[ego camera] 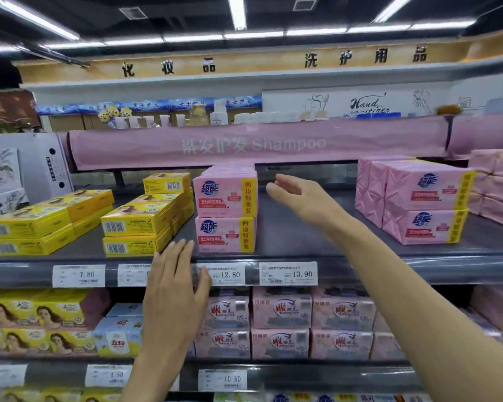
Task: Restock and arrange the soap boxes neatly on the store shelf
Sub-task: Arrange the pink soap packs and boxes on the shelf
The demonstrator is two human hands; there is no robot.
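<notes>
Pink soap boxes [225, 211]: two-high stack midway along the grey shelf [288, 236], labels forward, more rows behind. Just left: yellow soap boxes [137, 224], two stacks, angled, barcodes out. Well apart to the right: second pink stack [424, 204], also two high, turned slightly.

Right hand [299, 198]: raised over the shelf between the two pink stacks, near the centre stack's top box, not touching. Fingers straight, released, nothing held.

Left hand [173, 282]: flat in front of the price rail [18, 275], fingers straight, tips at the shelf's front lip between yellow and pink stacks. Nothing grasped; contact with the lip: cannot tell.

Price tags [288, 273] on rail: 7.80, 12.80, 13.90. Pink banner [253, 145] above, "Shampoo".
</notes>
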